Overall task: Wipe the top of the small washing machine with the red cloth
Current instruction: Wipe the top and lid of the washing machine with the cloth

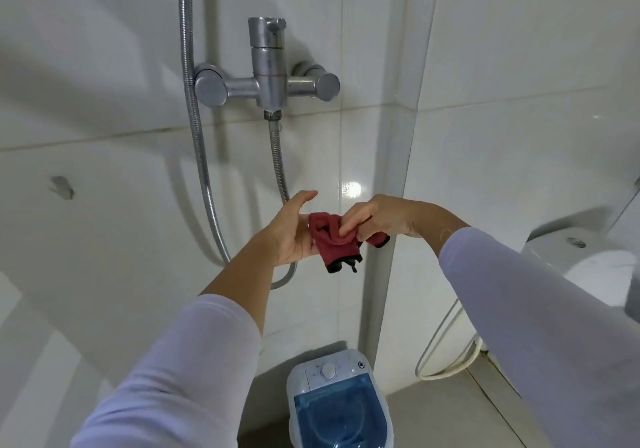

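Note:
A crumpled red cloth (330,238) with a dark edge is held up in the air between both hands, well above the floor. My left hand (294,229) cups it from the left with the fingers spread. My right hand (377,217) pinches its top folds from the right. Far below, at the bottom middle, stands the small washing machine (337,402), white with a blue see-through lid and a round dial at its back. Neither hand touches the machine.
A metal shower mixer (268,79) with two braided hoses (199,143) hangs on the white tiled wall behind the hands. A white toilet (585,260) is at the right. A white pipe (386,274) runs down the corner, and cables (446,361) lie on the floor.

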A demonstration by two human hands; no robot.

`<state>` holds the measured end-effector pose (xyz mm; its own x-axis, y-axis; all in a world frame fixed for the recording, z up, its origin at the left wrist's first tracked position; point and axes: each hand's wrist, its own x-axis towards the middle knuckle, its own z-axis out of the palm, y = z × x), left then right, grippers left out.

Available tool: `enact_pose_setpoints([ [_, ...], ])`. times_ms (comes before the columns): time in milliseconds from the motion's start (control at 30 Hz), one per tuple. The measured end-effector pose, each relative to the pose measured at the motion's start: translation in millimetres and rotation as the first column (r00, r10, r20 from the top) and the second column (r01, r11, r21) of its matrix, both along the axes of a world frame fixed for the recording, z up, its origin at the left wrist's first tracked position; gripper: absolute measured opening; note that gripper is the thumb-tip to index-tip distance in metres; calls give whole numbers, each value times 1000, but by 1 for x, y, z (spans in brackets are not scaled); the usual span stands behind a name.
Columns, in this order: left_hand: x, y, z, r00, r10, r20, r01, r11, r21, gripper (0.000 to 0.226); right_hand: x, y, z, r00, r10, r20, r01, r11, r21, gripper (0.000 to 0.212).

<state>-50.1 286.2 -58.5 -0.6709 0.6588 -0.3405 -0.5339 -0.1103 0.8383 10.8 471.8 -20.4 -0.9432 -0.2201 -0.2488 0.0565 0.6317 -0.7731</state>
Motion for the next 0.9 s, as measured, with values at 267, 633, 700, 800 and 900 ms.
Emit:
enact_pose_setpoints([
  [267, 1, 18, -68, 967, -70, -245, 29, 986, -166, 32, -20, 31, -68, 980, -195, -30, 187, 969, -160, 41],
  [633, -32, 37, -242, 961, 35, -274, -91, 977, -195, 33, -56, 57, -285, 983, -120, 141, 153, 956, -249, 46],
  [700, -36, 41, -282, 963, -29, -269, -38, 970, -241, 33, -62, 61, -323, 979, -135, 153, 179, 928, -327, 46],
  [800, -41, 49, -339, 953, -47, -301, -38, 962, -271, 42, -67, 67, -380, 971, -140, 194, 217, 857, -467, 40],
  [900, -41, 54, -387, 938, -9, -347, -83, 965, -250, 44, -64, 76, -430, 970, -152, 192, 238, 769, -594, 27],
])
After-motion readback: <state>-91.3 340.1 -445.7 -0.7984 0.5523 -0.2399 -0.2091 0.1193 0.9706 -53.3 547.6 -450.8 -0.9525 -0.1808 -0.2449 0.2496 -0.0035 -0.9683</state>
